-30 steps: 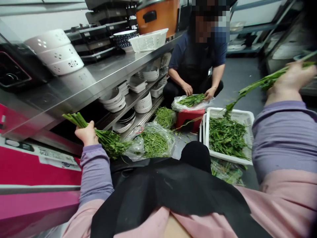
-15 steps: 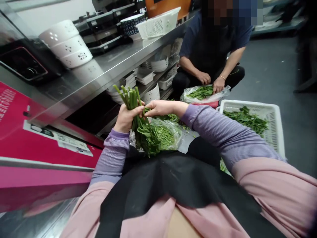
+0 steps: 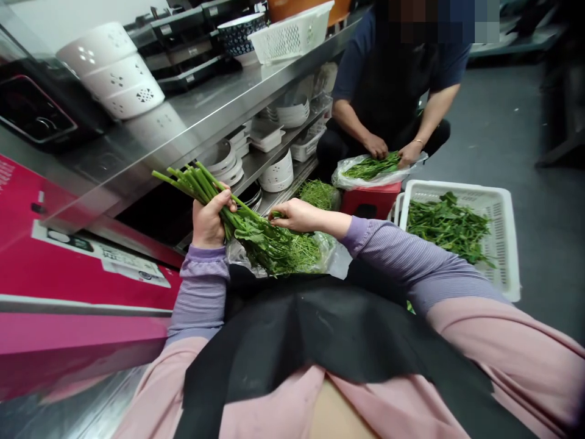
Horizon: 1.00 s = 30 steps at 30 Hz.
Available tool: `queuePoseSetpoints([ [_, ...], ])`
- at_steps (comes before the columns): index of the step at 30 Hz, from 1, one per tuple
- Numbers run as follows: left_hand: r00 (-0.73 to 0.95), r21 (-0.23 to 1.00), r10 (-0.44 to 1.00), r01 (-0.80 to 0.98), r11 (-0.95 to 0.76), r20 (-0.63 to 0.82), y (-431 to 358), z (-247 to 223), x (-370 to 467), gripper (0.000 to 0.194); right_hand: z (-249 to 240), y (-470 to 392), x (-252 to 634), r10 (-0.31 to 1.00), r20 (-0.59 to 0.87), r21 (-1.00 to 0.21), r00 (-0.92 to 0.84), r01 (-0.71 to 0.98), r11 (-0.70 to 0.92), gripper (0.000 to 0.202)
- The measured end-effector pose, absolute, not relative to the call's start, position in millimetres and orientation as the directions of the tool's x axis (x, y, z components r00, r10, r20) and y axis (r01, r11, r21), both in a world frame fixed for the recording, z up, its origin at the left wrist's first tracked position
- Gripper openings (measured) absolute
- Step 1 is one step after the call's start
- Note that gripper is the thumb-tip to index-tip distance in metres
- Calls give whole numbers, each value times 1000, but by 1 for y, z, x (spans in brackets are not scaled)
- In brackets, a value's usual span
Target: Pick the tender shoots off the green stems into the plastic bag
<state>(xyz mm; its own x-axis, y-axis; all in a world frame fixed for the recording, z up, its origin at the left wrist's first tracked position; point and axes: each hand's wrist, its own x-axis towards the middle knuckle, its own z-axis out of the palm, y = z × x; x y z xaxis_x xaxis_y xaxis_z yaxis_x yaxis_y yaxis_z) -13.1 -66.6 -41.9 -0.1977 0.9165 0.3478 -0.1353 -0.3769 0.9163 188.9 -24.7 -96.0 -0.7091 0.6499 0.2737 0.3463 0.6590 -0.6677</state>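
Note:
My left hand (image 3: 209, 221) is wrapped round a bunch of leafy greens (image 3: 251, 236), its cut stems sticking out to the upper left and the leaves hanging to the lower right. My right hand (image 3: 299, 216) is closed in a pinch beside the leafy part, with a bit of green stalk between thumb and fingers. Below the bunch, a clear plastic bag (image 3: 329, 247) holds thin green stems, partly hidden by the leaves. To the right, a white plastic basket (image 3: 510, 244) has loose picked greens (image 3: 445, 225) in it.
Across from me a person (image 3: 397, 91) crouches, both hands in greens on a plastic bag over a red stool (image 3: 372, 200). On the left runs a steel counter (image 3: 201, 113) with stacked white pots (image 3: 114, 73) and a white basket (image 3: 292, 36). Dishes fill the shelf below.
The bunch has tilted from upright to slanting, its stems now pointing left. My left hand has shifted left, and my right hand has drawn away from it to the right and slightly down.

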Motion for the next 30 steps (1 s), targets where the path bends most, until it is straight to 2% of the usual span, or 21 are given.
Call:
queuePoseSetpoints([
  [2, -218, 907, 910, -162, -390, 352, -68, -42, -16, 22, -103, -26, 186, 653, 307, -649, -693, 350, 676, 18],
  [6, -285, 867, 875, -207, -454, 390, -70, -43, -25, 23, -113, -29, 185, 737, 349, -606, -579, 460, 649, 16],
  [8, -290, 855, 867, -213, -472, 406, -70, -43, -26, 24, -117, -31, 185, 744, 374, -579, -554, 487, 653, 21],
  [11, -276, 856, 867, -204, -475, 416, -70, -44, -22, 24, -124, -35, 182, 688, 409, -458, -599, 517, 723, 29],
  [13, -277, 858, 868, -202, -472, 412, -72, -43, -18, 24, -127, -37, 180, 639, 421, -349, -644, 535, 769, 28],
  [15, -287, 857, 866, -204, -473, 409, -73, -43, -16, 24, -130, -38, 178, 614, 436, -292, -658, 542, 788, 27],
  [19, -287, 849, 858, -204, -488, 425, -75, -43, -13, 21, -134, -41, 178, 618, 455, -331, -641, 523, 786, 30],
  [25, -297, 853, 855, -185, -489, 426, -74, -45, -9, 21, -134, -41, 178, 623, 449, -483, -640, 412, 773, 27],
  [30, -285, 853, 862, -200, -481, 420, -73, -47, -9, 20, -137, -37, 181, 637, 464, -474, -616, 434, 766, 26],
])
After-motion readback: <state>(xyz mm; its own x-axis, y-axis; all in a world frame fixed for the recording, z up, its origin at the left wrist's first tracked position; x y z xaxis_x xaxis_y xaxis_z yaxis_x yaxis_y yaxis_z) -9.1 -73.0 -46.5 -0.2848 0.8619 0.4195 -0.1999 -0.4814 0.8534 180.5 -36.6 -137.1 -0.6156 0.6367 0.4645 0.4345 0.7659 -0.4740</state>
